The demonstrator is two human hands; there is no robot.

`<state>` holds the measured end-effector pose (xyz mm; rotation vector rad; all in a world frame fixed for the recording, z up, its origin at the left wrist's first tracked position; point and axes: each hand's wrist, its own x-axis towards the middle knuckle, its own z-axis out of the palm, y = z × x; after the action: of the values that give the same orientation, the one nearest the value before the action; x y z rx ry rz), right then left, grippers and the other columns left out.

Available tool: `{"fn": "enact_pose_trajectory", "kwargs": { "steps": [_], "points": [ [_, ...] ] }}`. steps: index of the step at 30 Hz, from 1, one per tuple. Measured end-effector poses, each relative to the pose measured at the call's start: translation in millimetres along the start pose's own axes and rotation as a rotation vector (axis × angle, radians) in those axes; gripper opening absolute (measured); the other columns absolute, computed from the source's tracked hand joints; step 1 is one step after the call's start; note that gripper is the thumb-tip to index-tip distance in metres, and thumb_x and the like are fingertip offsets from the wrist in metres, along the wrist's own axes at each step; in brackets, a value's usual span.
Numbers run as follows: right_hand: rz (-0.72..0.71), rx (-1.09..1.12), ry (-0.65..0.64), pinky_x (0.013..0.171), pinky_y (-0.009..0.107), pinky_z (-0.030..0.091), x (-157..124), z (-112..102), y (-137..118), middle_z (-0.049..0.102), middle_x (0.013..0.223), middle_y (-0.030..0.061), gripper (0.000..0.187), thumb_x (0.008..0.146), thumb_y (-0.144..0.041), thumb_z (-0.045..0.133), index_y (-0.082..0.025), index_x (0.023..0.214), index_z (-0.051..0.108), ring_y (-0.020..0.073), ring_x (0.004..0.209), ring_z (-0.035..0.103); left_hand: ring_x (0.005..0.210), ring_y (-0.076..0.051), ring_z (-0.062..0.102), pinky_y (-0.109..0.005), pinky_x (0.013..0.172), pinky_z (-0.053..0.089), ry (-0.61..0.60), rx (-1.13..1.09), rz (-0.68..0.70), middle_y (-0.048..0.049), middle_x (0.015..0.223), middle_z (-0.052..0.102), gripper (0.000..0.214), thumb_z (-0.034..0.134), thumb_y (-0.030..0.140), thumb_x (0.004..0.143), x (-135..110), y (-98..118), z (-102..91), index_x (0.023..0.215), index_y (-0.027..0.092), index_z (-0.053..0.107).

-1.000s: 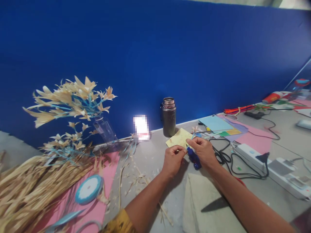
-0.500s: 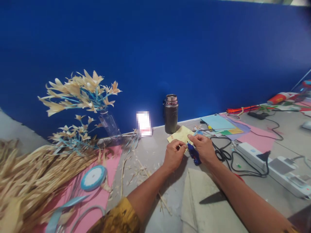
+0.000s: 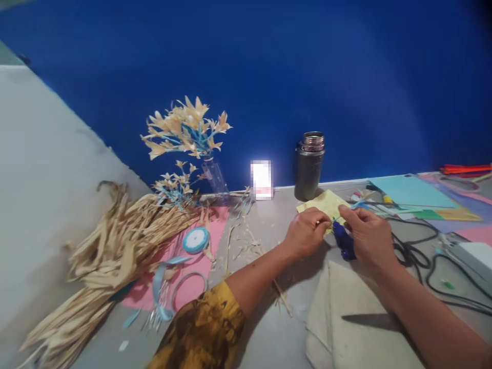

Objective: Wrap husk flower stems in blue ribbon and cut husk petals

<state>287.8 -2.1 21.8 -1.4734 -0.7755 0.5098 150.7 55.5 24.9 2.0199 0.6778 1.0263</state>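
My left hand point(image 3: 306, 233) is closed in a pinch on something small I cannot make out, close to the fingertips of my right hand point(image 3: 368, 234). My right hand is closed too, pinching a thin light-blue strand point(image 3: 355, 206) while a dark blue glue gun point(image 3: 344, 241) sits under its palm. Both hands hover over a yellow paper sheet point(image 3: 326, 202) on the grey table point(image 3: 265, 328). A dark metal flask point(image 3: 309, 165) stands just behind them against the blue wall.
A bundle of dried straw leaves point(image 3: 107, 256) lies at left on pink paper point(image 3: 192, 277) with a light-blue ribbon spool point(image 3: 196, 239). Straw flowers stand in a clear vase point(image 3: 215, 177). Coloured paper sheets point(image 3: 411, 192) and black cables point(image 3: 423, 256) lie at right. A beige cloth point(image 3: 346, 318) lies near.
The view has swung to the left, so everything sits further right in the picture. Both hands stay together over the yellow paper, still pinching.
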Motion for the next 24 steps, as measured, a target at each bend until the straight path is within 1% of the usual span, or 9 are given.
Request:
{"fn": "enact_pose_trajectory", "kwargs": {
  "steps": [3, 5, 7, 10, 14, 16, 18, 21, 24],
  "points": [
    [-0.097, 0.026, -0.151, 0.046, 0.025, 0.04, -3, -2, -2, 0.059, 0.058, -0.0004, 0.037, 0.076, -0.053, 0.074, -0.021, 0.062, 0.062, 0.0125, 0.052, 0.048, 0.073, -0.016, 0.056, -0.027, 0.072, 0.041, 0.082, -0.004, -0.059, -0.0018, 0.074, 0.063, 0.014, 0.062, 0.016, 0.08, -12, 13, -29.1, 0.067, 0.02, 0.066],
    [-0.168, 0.029, -0.253, 0.056, 0.027, 0.046, -5, -2, -2, 0.068, 0.072, 0.0016, 0.028, 0.077, -0.05, 0.073, -0.022, 0.074, 0.069, 0.0158, 0.062, 0.057, 0.059, -0.012, 0.05, -0.025, 0.059, 0.038, 0.188, -0.097, -0.206, 0.0011, 0.063, 0.058, 0.01, 0.065, 0.02, 0.078, -24, 16, -58.9, 0.069, 0.019, 0.066],
    [-0.255, -0.069, -0.307, 0.06, 0.028, 0.045, -6, -3, -1, 0.07, 0.074, 0.0016, 0.022, 0.078, -0.045, 0.071, -0.023, 0.079, 0.071, 0.0172, 0.065, 0.059, 0.046, -0.007, 0.038, -0.021, 0.046, 0.027, 0.299, -0.291, -0.386, 0.0041, 0.057, 0.053, 0.014, 0.069, 0.028, 0.076, -40, 14, -88.4, 0.069, 0.018, 0.062],
    [-0.434, -0.308, -0.328, 0.061, 0.029, 0.04, -5, -3, 3, 0.067, 0.068, 0.0012, 0.022, 0.086, -0.041, 0.06, -0.023, 0.076, 0.069, 0.0178, 0.063, 0.058, 0.043, -0.004, 0.038, -0.018, 0.039, 0.02, 0.43, -0.479, -0.522, 0.0023, 0.064, 0.058, 0.025, 0.077, 0.032, 0.066, -63, 2, -116.6, 0.067, 0.017, 0.057],
    [-0.53, -0.533, -0.28, 0.06, 0.029, 0.033, 3, -4, 11, 0.057, 0.058, 0.0001, 0.034, 0.091, -0.041, 0.047, -0.023, 0.064, 0.054, 0.017, 0.058, 0.051, 0.04, -0.003, 0.035, -0.016, 0.035, 0.018, 0.454, -0.5, -0.553, 0.0042, 0.057, 0.053, 0.029, 0.078, 0.034, 0.063, -84, -17, -121.3, 0.065, 0.017, 0.055],
    [-0.556, -0.602, -0.209, 0.058, 0.03, 0.03, 10, -7, 14, 0.051, 0.055, 0.0, 0.038, 0.092, -0.042, 0.043, -0.024, 0.059, 0.044, 0.017, 0.056, 0.046, 0.038, -0.003, 0.034, -0.015, 0.034, 0.017, 0.456, -0.519, -0.55, 0.0048, 0.056, 0.052, 0.029, 0.078, 0.034, 0.063, -87, -20, -119.0, 0.064, 0.017, 0.054],
    [-0.574, -0.679, -0.137, 0.058, 0.031, 0.028, 17, -9, 16, 0.051, 0.055, 0.0009, 0.041, 0.094, -0.044, 0.039, -0.024, 0.058, 0.04, 0.0174, 0.056, 0.045, 0.038, -0.003, 0.032, -0.015, 0.034, 0.017, 0.456, -0.54, -0.534, 0.0053, 0.054, 0.051, 0.029, 0.078, 0.034, 0.064, -88, -18, -118.0, 0.064, 0.016, 0.055],
    [-0.505, -0.852, -0.134, 0.06, 0.031, 0.028, 21, -9, 16, 0.06, 0.061, 0.0049, 0.045, 0.097, -0.045, 0.036, -0.024, 0.06, 0.047, 0.0193, 0.061, 0.052, 0.037, -0.002, 0.031, -0.014, 0.034, 0.016, 0.453, -0.56, -0.517, 0.0059, 0.052, 0.049, 0.03, 0.078, 0.036, 0.064, -88, -12, -118.3, 0.064, 0.016, 0.055],
    [-0.429, -0.993, -0.265, 0.061, 0.03, 0.03, 17, -5, 14, 0.072, 0.08, 0.0102, 0.036, 0.1, -0.034, 0.037, -0.019, 0.08, 0.063, 0.0215, 0.073, 0.061, 0.039, -0.002, 0.033, -0.013, 0.034, 0.018, 0.456, -0.558, -0.525, 0.0051, 0.054, 0.051, 0.033, 0.081, 0.036, 0.062, -89, -11, -118.1, 0.064, 0.016, 0.055]
  ]
}}
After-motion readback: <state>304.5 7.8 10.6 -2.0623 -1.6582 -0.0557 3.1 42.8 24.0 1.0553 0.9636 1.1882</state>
